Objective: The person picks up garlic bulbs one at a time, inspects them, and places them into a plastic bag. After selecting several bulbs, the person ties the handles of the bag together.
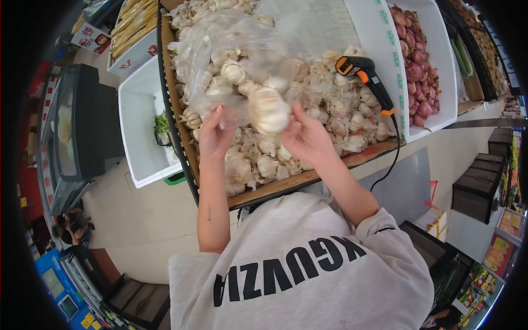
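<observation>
My left hand (217, 132) pinches the edge of a clear plastic bag (234, 36) between thumb and fingers. The bag spreads away over the heaped garlic, and several bulbs show through it. In my right hand (305, 137) is a large garlic bulb (269, 111), gripped at its right side and held up by the mouth of the bag. Below both hands, loose garlic bulbs (268, 165) and papery skins fill a shallow cardboard-lined bin (264, 191).
A black and orange barcode scanner (369, 80) lies on the garlic at right, its cord hanging over the bin edge. Beyond it stands a white foam box (443, 71) of red onions (421, 82). Another white box (140, 137) with some greens (161, 124) is at left.
</observation>
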A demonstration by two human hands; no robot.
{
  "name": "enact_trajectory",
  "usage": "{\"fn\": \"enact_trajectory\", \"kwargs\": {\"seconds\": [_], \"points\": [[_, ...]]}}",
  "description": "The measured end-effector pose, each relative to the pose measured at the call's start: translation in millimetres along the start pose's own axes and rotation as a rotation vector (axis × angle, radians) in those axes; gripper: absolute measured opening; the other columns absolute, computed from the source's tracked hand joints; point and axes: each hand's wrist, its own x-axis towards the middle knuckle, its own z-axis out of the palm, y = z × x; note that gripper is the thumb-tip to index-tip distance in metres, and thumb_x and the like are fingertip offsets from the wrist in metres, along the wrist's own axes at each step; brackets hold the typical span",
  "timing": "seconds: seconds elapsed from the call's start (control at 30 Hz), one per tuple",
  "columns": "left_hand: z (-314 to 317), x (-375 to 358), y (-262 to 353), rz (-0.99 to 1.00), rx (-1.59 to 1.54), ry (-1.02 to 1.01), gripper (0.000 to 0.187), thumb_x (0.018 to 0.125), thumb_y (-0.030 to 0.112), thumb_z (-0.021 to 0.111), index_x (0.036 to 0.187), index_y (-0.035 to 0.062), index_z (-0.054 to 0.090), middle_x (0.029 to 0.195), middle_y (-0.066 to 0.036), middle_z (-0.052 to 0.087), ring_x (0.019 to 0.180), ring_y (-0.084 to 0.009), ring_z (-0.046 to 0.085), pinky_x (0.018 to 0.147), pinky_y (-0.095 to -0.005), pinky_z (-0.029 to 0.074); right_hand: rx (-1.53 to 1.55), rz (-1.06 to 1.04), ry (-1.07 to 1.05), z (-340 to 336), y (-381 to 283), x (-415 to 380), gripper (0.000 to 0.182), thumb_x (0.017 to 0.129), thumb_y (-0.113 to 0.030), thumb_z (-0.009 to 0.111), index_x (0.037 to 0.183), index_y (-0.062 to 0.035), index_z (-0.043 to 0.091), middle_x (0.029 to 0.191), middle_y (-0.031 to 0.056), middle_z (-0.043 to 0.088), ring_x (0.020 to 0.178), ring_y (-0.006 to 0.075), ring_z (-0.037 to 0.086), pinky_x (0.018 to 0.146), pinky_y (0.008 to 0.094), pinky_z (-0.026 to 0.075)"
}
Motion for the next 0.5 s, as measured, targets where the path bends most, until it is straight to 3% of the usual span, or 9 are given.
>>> {"fn": "enact_trajectory", "kwargs": {"seconds": [0.07,0.2,0.23,0.3,0.43,0.5], "points": [[8,-1,-1,0.032,0.056,0.021,0.013,0.075,0.010,0.051,0.087,0.0069,0.051,0.080,-0.001,0.054,0.074,-0.0117,0.051,0.073,-0.0297,0.041,-0.326,-0.104,0.373,7,4,22,0.013,0.081,-0.014,0.044,0.081,-0.0015,0.044,0.073,0.0065,0.048,0.055,0.0086,0.046,0.053,0.0197,0.044],[25,-1,-1,0.065,0.163,0.244,0.013,0.075,0.011,0.051,0.087,0.0069,0.050,0.067,0.001,0.051,0.062,-0.0092,0.048,0.064,-0.0258,0.039,-0.341,-0.173,0.505,15,19,58,0.010,0.077,-0.008,0.050,0.082,-0.0009,0.044,0.071,0.0053,0.047,0.060,0.0095,0.047,0.052,0.0182,0.043],[20,-1,-1,0.070,0.161,0.243,0.013,0.075,0.011,0.051,0.087,0.0069,0.050,0.067,0.001,0.051,0.062,-0.0092,0.048,0.064,-0.0258,0.039,-0.345,-0.169,0.504,16,21,67,0.010,0.077,-0.008,0.050,0.082,-0.0009,0.044,0.071,0.0053,0.047,0.060,0.0095,0.047,0.052,0.0182,0.043],[5,1,1,0.071,0.124,-0.022,0.010,0.075,0.011,0.051,0.084,0.0075,0.050,0.059,0.002,0.045,0.055,-0.0064,0.042,0.056,-0.0216,0.035,-0.497,-0.280,0.526,15,24,88,0.009,0.077,-0.007,0.049,0.082,-0.0019,0.044,0.073,0.0055,0.047,0.064,0.0116,0.048,0.057,0.0197,0.043],[11,0,3,0.052,0.097,-0.056,0.008,0.075,0.011,0.051,0.081,0.0071,0.050,0.055,0.003,0.040,0.050,-0.0048,0.035,0.052,-0.0194,0.030,-0.642,-0.343,0.450,13,26,119,0.009,0.077,-0.006,0.048,0.083,-0.0021,0.044,0.074,0.0055,0.048,0.068,0.0132,0.049,0.061,0.0220,0.042],[6,1,0,0.114,0.118,0.021,0.007,0.075,0.011,0.051,0.080,0.0064,0.049,0.054,0.003,0.040,0.050,-0.0044,0.035,0.051,-0.0188,0.030,-0.753,-0.261,0.221,14,23,126,0.010,0.077,-0.007,0.049,0.084,-0.0022,0.044,0.081,0.0087,0.050,0.072,0.0144,0.050,0.065,0.0250,0.044]]}}
